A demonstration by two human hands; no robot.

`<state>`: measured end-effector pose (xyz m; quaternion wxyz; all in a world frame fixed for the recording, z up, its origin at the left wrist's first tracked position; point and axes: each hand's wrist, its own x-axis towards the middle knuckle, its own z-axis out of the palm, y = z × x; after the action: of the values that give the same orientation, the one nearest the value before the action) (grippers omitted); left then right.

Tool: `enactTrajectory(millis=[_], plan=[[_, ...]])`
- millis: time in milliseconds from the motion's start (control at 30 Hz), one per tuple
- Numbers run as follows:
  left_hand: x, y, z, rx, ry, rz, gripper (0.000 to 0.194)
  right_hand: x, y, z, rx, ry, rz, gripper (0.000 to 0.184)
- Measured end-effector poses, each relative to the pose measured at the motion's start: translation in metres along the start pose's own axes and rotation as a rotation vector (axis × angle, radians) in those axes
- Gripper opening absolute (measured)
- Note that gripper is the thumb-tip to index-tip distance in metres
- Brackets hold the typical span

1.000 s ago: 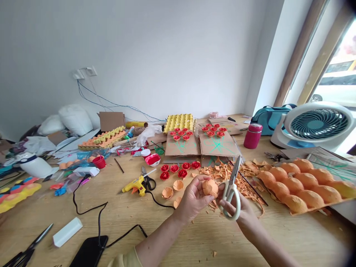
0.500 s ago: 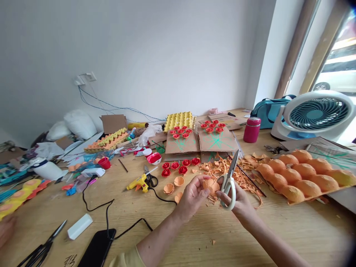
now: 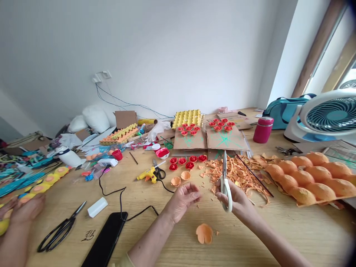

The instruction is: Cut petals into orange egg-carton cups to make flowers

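My right hand [image 3: 236, 196] grips white-handled scissors [image 3: 226, 189] whose blades point up and away and look closed. To its left, my left hand [image 3: 184, 201] is raised over the table, its fingers loosely curled and apart with nothing visible in them. Below and between the hands, an orange petal-cut egg-carton cup [image 3: 204, 234] lies on the wooden table, a small scrap beside it. Beyond my left hand sit other orange cut cups [image 3: 185, 175] and several red paper-pulp roses [image 3: 190, 165]. A heap of orange trimmings [image 3: 236, 172] spreads behind the scissors.
An orange egg tray [image 3: 311, 178] lies at right, near a white fan [image 3: 330, 115]. A yellow glue gun [image 3: 150, 174], black phone [image 3: 107, 237] and black scissors [image 3: 61, 230] lie left. Cardboard sheets [image 3: 191, 142] bear red roses. At far left, another person's hands [image 3: 27, 211] hold painted carton.
The orange cup has left my left hand and now lies on the table. My hands have moved apart. The view has turned left, showing more of the other person's hands.
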<state>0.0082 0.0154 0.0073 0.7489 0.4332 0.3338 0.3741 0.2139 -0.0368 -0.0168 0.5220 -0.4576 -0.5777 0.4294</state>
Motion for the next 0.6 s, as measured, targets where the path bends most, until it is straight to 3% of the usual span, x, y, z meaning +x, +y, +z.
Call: enactTrajectory(millis=[100, 200, 600], plan=[[0.000, 0.006, -0.007, 0.059, 0.096, 0.129, 0.029, 0.000, -0.002, -0.001, 0.001, -0.006, 0.013, 0.035], [0.002, 0.007, -0.013, 0.203, 0.103, 0.234, 0.027, 0.000, -0.007, -0.001, -0.047, 0.004, 0.012, 0.034], [0.000, -0.001, -0.008, 0.427, 0.028, 0.269, 0.024, -0.004, -0.013, -0.002, -0.021, -0.071, 0.046, 0.037]])
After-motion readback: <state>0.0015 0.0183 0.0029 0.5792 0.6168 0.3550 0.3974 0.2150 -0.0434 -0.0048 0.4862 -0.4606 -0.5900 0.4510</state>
